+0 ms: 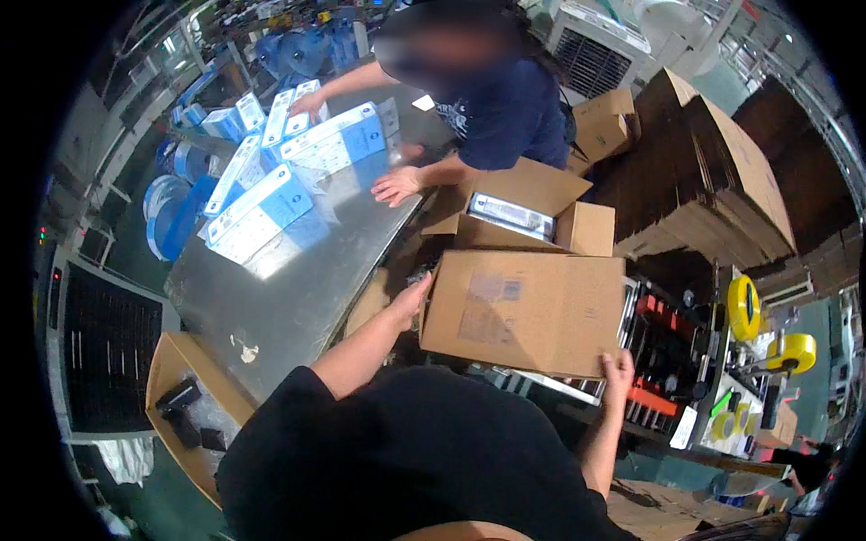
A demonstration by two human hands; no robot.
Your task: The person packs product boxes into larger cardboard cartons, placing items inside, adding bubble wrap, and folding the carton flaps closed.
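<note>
A closed brown cardboard box (550, 307) is in front of me, with a strip of clear tape and a small label on its upper face. My left hand (413, 299) grips it at the left side, fingers partly hidden behind the edge. At the near right corner my right hand (618, 370) holds it, thumb on top. Just beyond stands an open cardboard carton (582, 230) with a white-and-blue box (512, 216) inside. The held box partly covers a roller conveyor (532, 382).
A co-worker (505, 108) reaches over the metal table (316, 288) toward several white-and-blue boxes (262, 216). Right of me is a taping machine (663, 334) with yellow tape rolls (744, 307). Flat cardboard stacks (713, 171) rise behind it. An open carton (167, 361) stands at lower left.
</note>
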